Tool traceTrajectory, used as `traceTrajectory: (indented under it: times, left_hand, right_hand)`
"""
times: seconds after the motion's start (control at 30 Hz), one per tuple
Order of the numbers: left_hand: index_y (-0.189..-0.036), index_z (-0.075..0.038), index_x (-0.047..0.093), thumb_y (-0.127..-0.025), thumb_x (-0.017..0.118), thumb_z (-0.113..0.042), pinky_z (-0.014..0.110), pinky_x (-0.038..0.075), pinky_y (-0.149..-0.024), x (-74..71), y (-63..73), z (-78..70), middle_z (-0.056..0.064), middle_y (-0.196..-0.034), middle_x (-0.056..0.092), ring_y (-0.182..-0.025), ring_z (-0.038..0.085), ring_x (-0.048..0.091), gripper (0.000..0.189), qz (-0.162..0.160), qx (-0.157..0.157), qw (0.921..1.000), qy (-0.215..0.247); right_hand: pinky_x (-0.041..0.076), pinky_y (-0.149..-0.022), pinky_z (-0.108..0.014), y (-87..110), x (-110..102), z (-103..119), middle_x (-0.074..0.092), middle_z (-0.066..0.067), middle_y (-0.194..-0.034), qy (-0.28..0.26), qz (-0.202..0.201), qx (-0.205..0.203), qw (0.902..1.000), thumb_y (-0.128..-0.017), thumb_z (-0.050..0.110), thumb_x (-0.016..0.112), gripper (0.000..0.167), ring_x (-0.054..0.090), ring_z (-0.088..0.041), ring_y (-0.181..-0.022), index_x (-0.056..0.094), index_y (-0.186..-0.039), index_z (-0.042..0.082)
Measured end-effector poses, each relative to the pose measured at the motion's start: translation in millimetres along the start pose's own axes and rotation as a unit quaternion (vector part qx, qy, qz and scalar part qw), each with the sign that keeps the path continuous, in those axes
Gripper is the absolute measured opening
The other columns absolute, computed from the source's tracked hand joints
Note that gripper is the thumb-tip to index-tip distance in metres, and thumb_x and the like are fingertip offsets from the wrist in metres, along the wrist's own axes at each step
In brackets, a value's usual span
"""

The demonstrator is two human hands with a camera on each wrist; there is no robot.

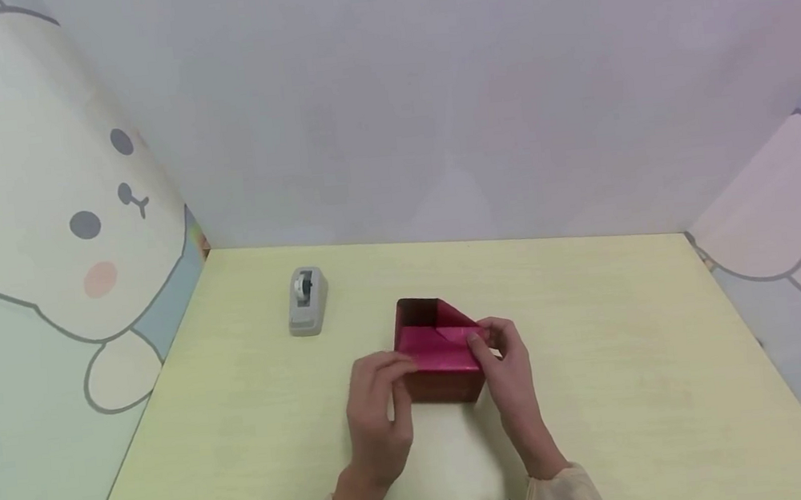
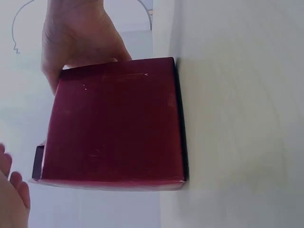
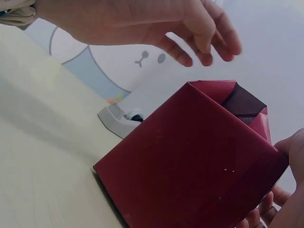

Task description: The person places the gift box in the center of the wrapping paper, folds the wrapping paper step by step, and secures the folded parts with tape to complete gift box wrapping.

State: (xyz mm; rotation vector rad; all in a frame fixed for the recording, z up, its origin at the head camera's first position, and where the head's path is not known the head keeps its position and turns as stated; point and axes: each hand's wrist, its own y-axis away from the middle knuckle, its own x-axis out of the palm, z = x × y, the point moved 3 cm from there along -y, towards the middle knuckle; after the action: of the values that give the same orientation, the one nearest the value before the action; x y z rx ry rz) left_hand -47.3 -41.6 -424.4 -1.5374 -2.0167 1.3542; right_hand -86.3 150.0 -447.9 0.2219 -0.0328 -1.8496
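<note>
A dark red cardboard box (image 1: 445, 386) stands on the table, its top partly open. A shiny magenta flap (image 1: 439, 348) lies folded across the front of the opening, and a second flap slants up at the back right. My right hand (image 1: 508, 368) grips the box at its right front corner, thumb on the flap. My left hand (image 1: 378, 413) hovers at the left front edge with loosely bent fingers. In the right wrist view, a gap separates the left hand (image 3: 190, 23) from the box (image 3: 190, 156). The box's inside is mostly hidden.
A grey tape dispenser (image 1: 307, 302) sits behind the box to the left. The pale yellow table (image 1: 635, 356) ends at a plain wall (image 1: 430, 102) at the back. Side panels with cartoon bears (image 1: 80, 232) stand left and right.
</note>
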Motion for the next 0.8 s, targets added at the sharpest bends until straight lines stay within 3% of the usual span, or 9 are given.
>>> traceTrajectory:
  times: [0.1,0.2,0.27,0.33,0.43,0.5,0.57,0.8]
  left_hand:
    - [-0.109,-0.002,0.067,-0.091,0.056,0.014,0.022,0.049,-0.087,-1.5,3.0,9.1,0.01,-0.108,0.066,-0.102,0.022,0.059,0.027,-0.018,-0.076,0.9966,0.027]
    - [-0.115,-0.003,0.062,-0.097,0.055,0.01,0.021,0.048,-0.085,-0.9,4.7,17.7,0.008,-0.112,0.063,-0.105,0.021,0.057,0.023,-0.013,-0.183,0.9804,0.072]
    - [-0.119,-0.004,0.058,-0.103,0.053,0.003,0.02,0.049,-0.088,0.1,4.8,22.7,0.005,-0.115,0.061,-0.109,0.019,0.057,0.019,-0.004,-0.261,0.9589,0.11]
    - [-0.124,-0.004,0.056,-0.107,0.051,-0.005,0.019,0.049,-0.092,1.4,4.5,27.5,0.004,-0.119,0.06,-0.113,0.019,0.056,0.017,0.005,-0.331,0.9325,0.145]
    - [-0.13,-0.005,0.052,-0.11,0.049,-0.014,0.02,0.051,-0.096,3.9,3.5,33.8,0.005,-0.125,0.058,-0.122,0.025,0.054,0.021,0.021,-0.406,0.8941,0.187]
    - [-0.133,-0.006,0.05,-0.111,0.048,-0.017,0.026,0.051,-0.101,6.1,2.8,37.6,0.007,-0.129,0.057,-0.126,0.032,0.052,0.025,0.036,-0.434,0.8767,0.204]
    - [-0.136,-0.007,0.048,-0.112,0.046,-0.021,0.035,0.05,-0.106,8.5,1.5,40.2,0.01,-0.134,0.055,-0.13,0.034,0.051,0.027,0.054,-0.451,0.8654,0.213]
    - [-0.144,-0.009,0.042,-0.114,0.038,-0.031,0.053,0.039,-0.121,19.9,0.9,46.0,0.012,-0.145,0.052,-0.141,0.029,0.048,0.037,0.118,-0.474,0.8475,0.208]
  right_hand:
    - [0.048,-0.085,-0.02,0.1,0,-1,0.061,0.0,-0.102,0.0,0.0,0.0,1.0,-0.101,0.018,0.068,0.025,0.058,-0.014,-0.101,0.06,-0.122,0.007]
    - [0.048,-0.084,-0.02,0.4,0,-1,0.061,0.0,-0.102,0.0,-0.001,0.0,1.0,-0.101,0.018,0.068,0.025,0.058,-0.013,-0.101,0.06,-0.122,0.007]
    - [0.049,-0.084,-0.02,0.6,0,-2,0.061,0.001,-0.102,0.0,-0.001,0.001,1.0,-0.102,0.019,0.068,0.026,0.058,-0.013,-0.101,0.059,-0.122,0.007]
    - [0.049,-0.084,-0.02,1.0,0,-2,0.061,0.001,-0.103,0.001,-0.001,0.001,1.0,-0.102,0.019,0.068,0.026,0.058,-0.013,-0.101,0.059,-0.122,0.007]
    - [0.049,-0.084,-0.02,1.4,1,-2,0.06,0.001,-0.103,-0.001,-0.001,0.001,1.0,-0.102,0.019,0.068,0.025,0.058,-0.013,-0.101,0.06,-0.122,0.006]
    - [0.049,-0.084,-0.021,1.8,1,-2,0.06,0.001,-0.102,-0.003,-0.001,0.001,1.0,-0.102,0.018,0.068,0.025,0.058,-0.012,-0.101,0.06,-0.122,0.006]
    - [0.049,-0.084,-0.021,2.1,1,-2,0.06,0.001,-0.102,-0.004,-0.001,0.0,1.0,-0.102,0.017,0.068,0.025,0.059,-0.012,-0.1,0.06,-0.122,0.006]
    - [0.049,-0.084,-0.02,2.9,0,-2,0.06,0.001,-0.103,-0.004,0.0,0.001,1.0,-0.102,0.018,0.068,0.025,0.058,-0.012,-0.1,0.06,-0.122,0.006]
